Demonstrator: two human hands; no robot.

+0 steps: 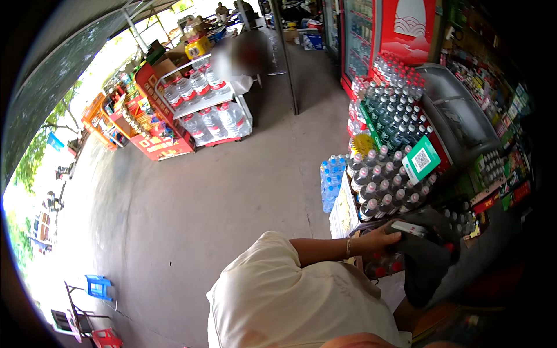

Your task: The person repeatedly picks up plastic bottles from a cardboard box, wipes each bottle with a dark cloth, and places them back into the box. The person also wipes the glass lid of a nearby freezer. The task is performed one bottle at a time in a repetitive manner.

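Note:
My left hand (381,239), with a bracelet at the wrist, reaches to the right and grips a dark grey cloth item (424,265), which may be a bag. A small flat white object (409,228) with red marks lies at the fingertips, against the cloth. Just beyond the hand stand clear bottles with pale pink caps (385,182), packed in an open carton (343,213). More bottles with red caps (383,267) show beneath the forearm. My right hand is out of view.
A green card with a printed code (421,160) stands over the bottles. Behind are a chest freezer (461,111) and drinks fridge (359,39). A rack of large water bottles (209,102) and a red display stand (165,145) are across the floor. A blue stool (98,287) is lower left.

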